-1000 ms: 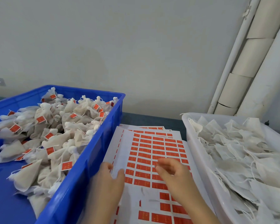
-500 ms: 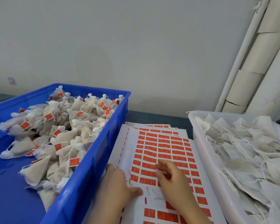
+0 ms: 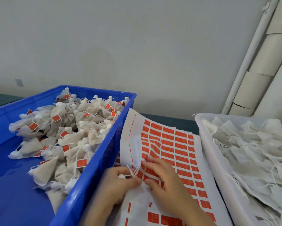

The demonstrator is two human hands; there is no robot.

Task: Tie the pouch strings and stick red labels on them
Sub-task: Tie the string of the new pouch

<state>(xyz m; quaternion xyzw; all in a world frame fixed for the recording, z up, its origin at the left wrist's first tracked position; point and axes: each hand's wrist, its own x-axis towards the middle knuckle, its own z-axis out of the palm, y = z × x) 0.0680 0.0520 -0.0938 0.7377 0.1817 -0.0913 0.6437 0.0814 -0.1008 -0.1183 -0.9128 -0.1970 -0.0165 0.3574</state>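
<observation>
1. My left hand (image 3: 119, 181) is curled, pinching the pouch strings (image 3: 132, 172).
2. The pouch (image 3: 137, 149) lies flat on the label sheet (image 3: 177, 144), beside the blue crate (image 3: 94, 168).
3. My right hand (image 3: 163, 178) has bent fingers touching the sheet; I can't tell whether it holds anything.

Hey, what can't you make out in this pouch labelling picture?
Head view:
Print on the red labels: too small, blurred.
pouch in the left hand: mostly hidden by its fingers.
Whether the right hand pinches anything: hidden by its fingers.
white bin: cut off by the frame's right edge.
</observation>
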